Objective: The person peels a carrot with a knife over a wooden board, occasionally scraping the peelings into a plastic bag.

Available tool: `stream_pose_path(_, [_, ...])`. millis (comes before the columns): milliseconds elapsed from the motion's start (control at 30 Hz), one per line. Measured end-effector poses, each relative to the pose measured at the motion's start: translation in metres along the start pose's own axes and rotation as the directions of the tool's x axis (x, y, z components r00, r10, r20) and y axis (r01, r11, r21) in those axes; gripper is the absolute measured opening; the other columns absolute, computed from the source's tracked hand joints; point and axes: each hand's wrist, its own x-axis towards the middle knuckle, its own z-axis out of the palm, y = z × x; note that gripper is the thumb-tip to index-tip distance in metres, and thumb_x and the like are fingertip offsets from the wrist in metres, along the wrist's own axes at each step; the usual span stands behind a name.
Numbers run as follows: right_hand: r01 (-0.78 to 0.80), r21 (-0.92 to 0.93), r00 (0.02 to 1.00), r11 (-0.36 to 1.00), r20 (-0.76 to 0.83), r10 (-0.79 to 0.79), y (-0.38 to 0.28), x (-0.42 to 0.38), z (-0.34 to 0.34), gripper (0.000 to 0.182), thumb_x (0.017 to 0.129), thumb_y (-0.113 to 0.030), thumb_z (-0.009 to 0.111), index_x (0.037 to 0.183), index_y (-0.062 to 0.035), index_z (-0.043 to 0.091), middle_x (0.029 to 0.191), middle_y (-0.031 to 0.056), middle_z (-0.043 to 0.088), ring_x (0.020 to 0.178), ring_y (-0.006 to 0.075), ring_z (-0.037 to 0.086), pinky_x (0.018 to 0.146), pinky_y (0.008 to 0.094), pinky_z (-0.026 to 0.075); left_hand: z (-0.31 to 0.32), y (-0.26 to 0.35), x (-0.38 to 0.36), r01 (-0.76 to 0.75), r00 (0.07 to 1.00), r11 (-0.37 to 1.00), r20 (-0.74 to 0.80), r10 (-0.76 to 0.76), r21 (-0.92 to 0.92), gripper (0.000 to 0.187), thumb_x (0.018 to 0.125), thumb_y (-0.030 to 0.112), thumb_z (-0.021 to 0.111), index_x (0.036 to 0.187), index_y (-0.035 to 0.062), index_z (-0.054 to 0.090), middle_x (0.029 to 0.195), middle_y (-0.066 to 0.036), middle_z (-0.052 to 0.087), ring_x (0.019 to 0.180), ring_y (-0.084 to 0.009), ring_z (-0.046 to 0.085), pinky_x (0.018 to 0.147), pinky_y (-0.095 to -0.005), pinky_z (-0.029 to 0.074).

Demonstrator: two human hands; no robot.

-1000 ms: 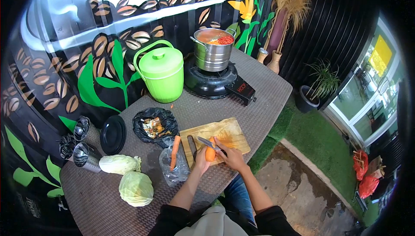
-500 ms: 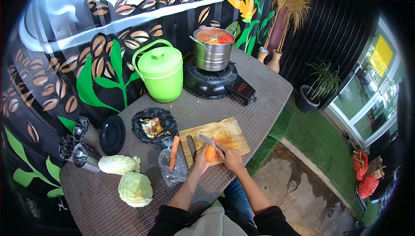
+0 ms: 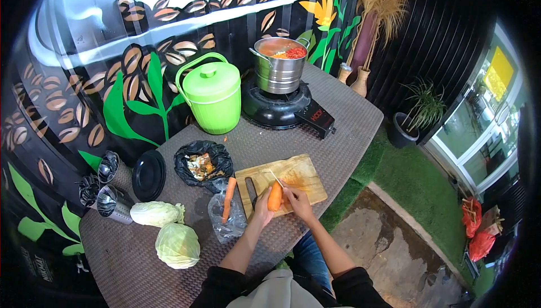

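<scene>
Over the near part of the wooden cutting board (image 3: 307,174), my left hand (image 3: 262,209) grips a peeled-looking orange carrot (image 3: 275,196). My right hand (image 3: 297,201) is closed on a knife (image 3: 276,177), its thin blade edge against the carrot's upper right side. The knife's handle is hidden in the fingers. Left of the board, another carrot (image 3: 229,198) lies on a clear plastic bag (image 3: 218,213). Behind that bag is a black bag (image 3: 181,164) holding peelings and scraps.
A steel pot (image 3: 280,74) with red food stands on a black stove (image 3: 265,105). Beside it is a green lidded bucket (image 3: 211,96). Farther left are black plates (image 3: 149,175), metal utensil holders (image 3: 115,204), a long cabbage (image 3: 155,213) and a round cabbage (image 3: 177,246).
The knife blade has turned from flat and broad to edge-on and sits closer along the carrot. My right hand has shifted slightly, and the view has moved a little.
</scene>
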Motion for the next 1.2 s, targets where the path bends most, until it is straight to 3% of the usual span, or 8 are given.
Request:
stream_pose_path(67, [-0.538,0.537,0.835,0.65,0.444,0.325,-0.02,0.006,-0.017,0.034,0.1,-0.035,0.045,0.088,-0.0065,0.059,0.055,0.0001,0.044,0.042,0.0074,0.037,0.039,0.0254,0.032,-0.002,0.0,-0.001,-0.011,0.999,0.999,0.045,0.013,-0.045,0.036,0.101,0.034,0.039,0.119,0.0059,0.053,0.097,-0.009,0.061,0.079,-0.0177,0.059,0.062,-0.0314,0.045])
stream_pose_path(167, [-0.639,0.692,0.763,0.335,0.515,0.392,-0.05,0.012,-0.031,0.032,0.101,-0.034,0.044,0.082,-0.0097,0.053,0.056,-0.0046,0.039,0.04,0.0044,0.03,0.036,0.022,0.022,-0.009,-0.004,0.001,-0.014,0.995,0.994,0.092,0.024,-0.108,0.037,0.101,0.035,0.038,0.119,0.0068,0.053,0.096,-0.009,0.061,0.079,-0.0173,0.059,0.063,-0.0301,0.044])
stream_pose_path(433, [-0.323,0.49,0.848,0.81,0.529,0.018,-0.09,0.077,0.019,0.037,0.1,-0.026,0.045,0.131,-0.0067,0.053,0.061,-0.0043,0.053,0.047,0.0081,0.047,0.044,0.0254,0.037,-0.026,-0.012,0.002,0.007,0.989,0.983,0.147,0.02,-0.185,0.033,0.1,0.033,0.037,0.113,0.0081,0.054,0.097,-0.008,0.061,0.084,-0.0206,0.059,0.064,-0.0345,0.045])
stream_pose_path(500, [0.33,0.481,0.86,0.812,0.202,-0.469,-0.1,0.097,0.062,0.04,0.098,-0.021,0.046,0.138,-0.018,0.048,0.067,0.0045,0.063,0.057,0.0218,0.06,0.055,0.0367,0.045,-0.021,-0.009,-0.002,0.018,0.992,0.976,0.124,0.009,-0.218,0.032,0.1,0.03,0.035,0.111,0.0066,0.055,0.097,-0.008,0.062,0.084,-0.0228,0.061,0.064,-0.0366,0.047])
stream_pose_path(533, [0.338,0.494,0.849,0.801,0.207,-0.486,-0.105,0.103,0.075,0.04,0.098,-0.021,0.046,0.138,-0.018,0.048,0.067,0.0045,0.063,0.057,0.0218,0.06,0.055,0.0367,0.045,-0.023,-0.012,-0.002,0.023,0.994,0.965,0.106,0.005,-0.262,0.03,0.099,0.029,0.038,0.11,0.0061,0.054,0.097,-0.008,0.062,0.084,-0.0207,0.061,0.065,-0.0352,0.048])
stream_pose_path(667, [0.348,0.079,0.803,0.934,0.488,-0.341,-0.136,0.118,0.112,0.04,0.094,-0.021,0.05,0.13,-0.0368,0.053,0.083,0.0173,0.066,0.079,0.0372,0.063,0.07,0.0452,0.05,-0.057,-0.034,0.022,0.029,0.988,0.975,0.157,0.007,-0.223,0.043,0.1,0.037,0.041,0.123,0.0022,0.051,0.118,-0.012,0.06,0.103,-0.0215,0.059,0.088,-0.0363,0.049])
stream_pose_path(1033, [0.339,-0.134,0.84,0.931,0.488,-0.236,-0.148,0.148,0.153,0.039,0.085,-0.039,0.059,0.109,-0.0106,0.069,0.094,0.0201,0.068,0.089,0.0354,0.065,0.079,0.0452,0.051,-0.031,-0.026,0.016,0.054,0.996,0.974,-0.064,-0.07,-0.222,0.025,0.091,0.031,0.06,0.1,0.0079,0.057,0.069,0.003,0.053,0.055,-0.0063,0.045,0.053,-0.0246,0.041])
stream_pose_path(1200, [0.197,-0.186,0.875,0.962,0.476,-0.087,-0.152,0.154,0.13,0.034,0.081,-0.032,0.064,0.103,-0.0076,0.071,0.09,0.0208,0.068,0.085,0.0345,0.066,0.076,0.0446,0.052,-0.033,-0.018,0.006,0.021,0.987,0.948,0.16,0.032,-0.316,0.032,0.1,0.031,0.043,0.118,0.0054,0.053,0.104,-0.007,0.061,0.094,-0.0171,0.059,0.077,-0.0327,0.051])
